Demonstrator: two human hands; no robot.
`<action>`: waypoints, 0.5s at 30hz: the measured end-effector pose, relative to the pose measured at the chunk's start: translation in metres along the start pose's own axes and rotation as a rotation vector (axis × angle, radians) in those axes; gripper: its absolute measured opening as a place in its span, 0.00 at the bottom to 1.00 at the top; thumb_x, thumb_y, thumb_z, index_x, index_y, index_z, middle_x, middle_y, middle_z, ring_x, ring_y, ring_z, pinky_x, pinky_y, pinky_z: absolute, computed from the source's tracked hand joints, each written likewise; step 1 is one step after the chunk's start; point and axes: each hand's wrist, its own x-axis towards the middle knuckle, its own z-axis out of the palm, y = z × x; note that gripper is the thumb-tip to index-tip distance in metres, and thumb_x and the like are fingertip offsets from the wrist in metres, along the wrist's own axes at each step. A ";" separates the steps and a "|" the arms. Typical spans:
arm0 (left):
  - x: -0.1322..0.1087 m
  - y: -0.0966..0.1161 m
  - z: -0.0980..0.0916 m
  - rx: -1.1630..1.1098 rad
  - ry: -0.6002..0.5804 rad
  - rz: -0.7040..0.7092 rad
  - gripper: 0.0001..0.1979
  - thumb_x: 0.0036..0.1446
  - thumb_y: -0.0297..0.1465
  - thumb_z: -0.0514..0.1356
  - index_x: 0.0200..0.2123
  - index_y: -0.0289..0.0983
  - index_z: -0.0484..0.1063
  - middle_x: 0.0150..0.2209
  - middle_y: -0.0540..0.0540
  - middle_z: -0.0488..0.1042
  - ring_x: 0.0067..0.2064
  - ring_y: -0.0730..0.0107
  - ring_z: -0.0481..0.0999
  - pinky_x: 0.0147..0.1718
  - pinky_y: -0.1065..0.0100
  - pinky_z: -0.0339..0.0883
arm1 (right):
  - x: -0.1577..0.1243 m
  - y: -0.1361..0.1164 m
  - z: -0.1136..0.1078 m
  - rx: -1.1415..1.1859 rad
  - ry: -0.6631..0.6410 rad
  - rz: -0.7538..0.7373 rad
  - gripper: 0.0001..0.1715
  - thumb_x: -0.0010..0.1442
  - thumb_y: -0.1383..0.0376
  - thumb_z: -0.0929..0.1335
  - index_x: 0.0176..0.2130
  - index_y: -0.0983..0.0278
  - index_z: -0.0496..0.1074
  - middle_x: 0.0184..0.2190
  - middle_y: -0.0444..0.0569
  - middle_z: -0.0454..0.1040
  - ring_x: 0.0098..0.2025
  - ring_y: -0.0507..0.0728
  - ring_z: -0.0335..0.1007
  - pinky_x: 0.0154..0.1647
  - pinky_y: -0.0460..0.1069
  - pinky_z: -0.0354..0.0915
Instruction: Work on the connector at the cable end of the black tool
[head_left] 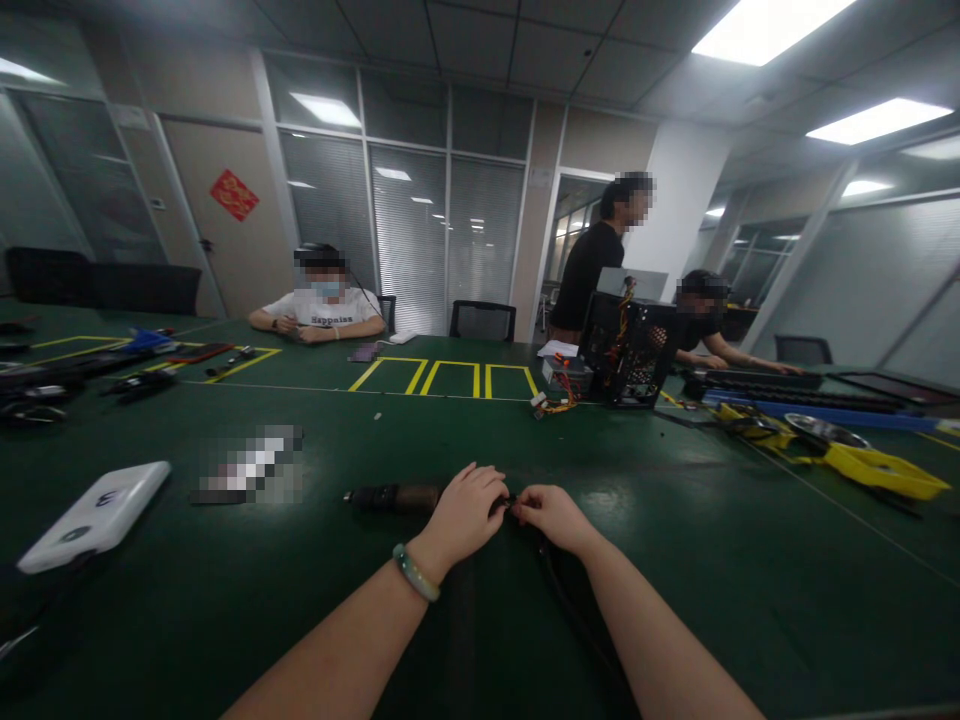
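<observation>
An electric screwdriver (394,498) lies crosswise on the green table, its tip pointing left and its brown grip partly covered. Around its rear end my left hand (471,508) is closed, with a green bangle on the wrist. My right hand (553,515) pinches the dark cord end at the back of the tool, close to my left fingertips. From there a black cord (566,590) runs down toward the near edge between my forearms. My fingers hide the join between cord and screwdriver.
At left are a white power bank (96,515) and a blurred-out flat device (251,465). A black computer case (630,350) and power supply (568,375) stand beyond, with yellow trays (885,470) at right. Several people are around the table (337,620).
</observation>
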 end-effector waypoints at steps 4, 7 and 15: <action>-0.001 -0.002 0.002 0.003 -0.001 -0.018 0.06 0.58 0.27 0.58 0.39 0.40 0.72 0.51 0.47 0.72 0.58 0.62 0.67 0.63 0.52 0.51 | -0.001 -0.001 -0.001 0.000 -0.002 -0.006 0.11 0.59 0.59 0.67 0.32 0.63 0.76 0.27 0.44 0.77 0.30 0.53 0.72 0.33 0.45 0.62; -0.001 -0.002 0.003 0.003 -0.019 0.013 0.07 0.57 0.27 0.58 0.39 0.40 0.73 0.52 0.46 0.72 0.57 0.62 0.67 0.63 0.53 0.51 | 0.000 -0.001 0.000 -0.004 0.003 -0.003 0.11 0.58 0.60 0.67 0.32 0.63 0.75 0.26 0.44 0.77 0.30 0.53 0.72 0.32 0.45 0.62; 0.000 -0.002 0.001 0.006 0.019 -0.011 0.06 0.58 0.27 0.57 0.38 0.40 0.72 0.51 0.46 0.73 0.58 0.62 0.67 0.63 0.53 0.50 | 0.000 0.000 0.001 -0.015 0.009 -0.006 0.11 0.58 0.60 0.67 0.32 0.64 0.76 0.26 0.44 0.77 0.30 0.53 0.71 0.32 0.45 0.62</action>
